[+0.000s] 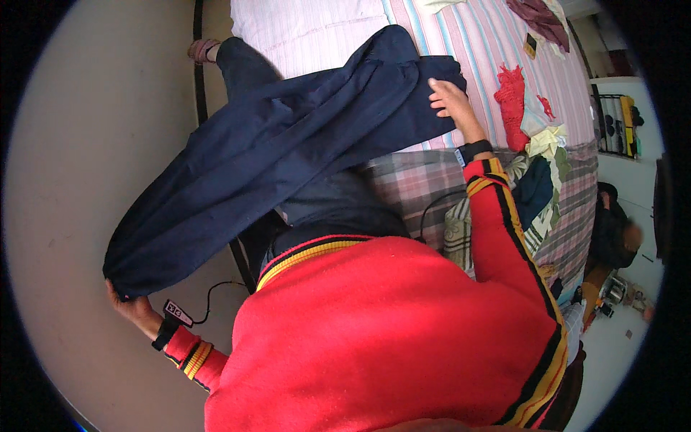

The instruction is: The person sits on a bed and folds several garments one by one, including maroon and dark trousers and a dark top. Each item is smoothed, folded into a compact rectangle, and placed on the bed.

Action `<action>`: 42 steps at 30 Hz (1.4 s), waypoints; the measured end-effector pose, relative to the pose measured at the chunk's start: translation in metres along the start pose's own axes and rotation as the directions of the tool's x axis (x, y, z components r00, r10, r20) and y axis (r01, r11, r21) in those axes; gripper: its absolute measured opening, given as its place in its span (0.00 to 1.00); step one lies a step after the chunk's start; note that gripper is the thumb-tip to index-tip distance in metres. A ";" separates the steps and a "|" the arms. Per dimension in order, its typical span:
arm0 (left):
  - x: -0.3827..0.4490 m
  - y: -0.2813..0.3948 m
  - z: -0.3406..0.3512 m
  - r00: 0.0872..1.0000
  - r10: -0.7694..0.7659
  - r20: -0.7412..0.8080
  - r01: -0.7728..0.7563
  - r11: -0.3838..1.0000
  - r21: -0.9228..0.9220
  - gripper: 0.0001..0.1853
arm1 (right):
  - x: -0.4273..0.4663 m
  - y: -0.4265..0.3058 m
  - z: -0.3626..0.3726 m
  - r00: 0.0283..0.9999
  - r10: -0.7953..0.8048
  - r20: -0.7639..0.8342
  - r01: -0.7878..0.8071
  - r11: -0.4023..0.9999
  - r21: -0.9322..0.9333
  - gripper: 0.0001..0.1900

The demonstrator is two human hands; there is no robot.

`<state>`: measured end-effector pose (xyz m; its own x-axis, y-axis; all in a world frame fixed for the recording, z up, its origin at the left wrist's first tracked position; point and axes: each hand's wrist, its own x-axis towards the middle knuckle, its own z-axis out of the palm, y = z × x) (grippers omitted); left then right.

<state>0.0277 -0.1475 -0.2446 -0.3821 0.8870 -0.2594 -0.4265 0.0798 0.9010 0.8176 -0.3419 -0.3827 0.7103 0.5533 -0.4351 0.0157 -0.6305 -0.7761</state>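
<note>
A large dark navy cloth garment [259, 156], its kind unclear, lies stretched diagonally across my lap and onto the bed. At the lower left, my left hand [128, 302] grips its gathered end, with some fingers hidden by the fabric. The garment's other end rests folded on the striped bedsheet [488, 81]. Over that end is my right hand [449, 101], palm down with fingers apart, touching or just above the cloth. Black bands circle both wrists, and a small device with a cable sits by the left one.
Right of my right hand lie a red knitted piece [512, 108], a pale yellow cloth [545, 141] and crumpled patterned fabrics [459, 232]. A plaid blanket [415, 183] covers the nearer bed. A wall [97, 135] stands at left. Another person [615, 232] is at the far right.
</note>
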 end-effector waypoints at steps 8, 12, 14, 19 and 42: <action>-0.020 0.005 -0.006 0.876 -0.171 0.451 0.145 0.985 0.092 0.28 | 0.048 0.006 0.080 0.995 -0.021 -0.099 0.014 0.997 -0.071 0.22; -0.024 -0.004 0.007 0.854 -0.116 0.507 -0.026 0.964 0.265 0.30 | 0.072 -0.010 0.063 0.971 0.047 0.234 -0.229 0.468 0.854 0.09; -0.016 -0.004 0.011 0.932 -0.078 0.355 -0.023 0.962 0.272 0.28 | 0.078 -0.035 0.019 0.974 -0.143 0.175 -0.077 0.516 0.853 0.11; 0.004 0.006 -0.001 0.987 -0.028 0.161 0.031 0.999 -0.018 0.23 | 0.035 -0.039 -0.063 0.961 -0.162 -0.225 0.271 0.370 0.889 0.14; -0.022 -0.029 -0.045 0.955 0.079 0.287 -0.215 0.850 0.481 0.28 | -0.074 0.103 0.044 0.904 0.298 -0.305 -0.038 0.769 0.638 0.23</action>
<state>0.0113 -0.1896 -0.2812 -0.1629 0.9837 -0.0767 0.1145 0.0961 0.9888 0.7357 -0.4233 -0.4505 0.8618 0.1464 -0.4857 -0.4642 -0.1584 -0.8715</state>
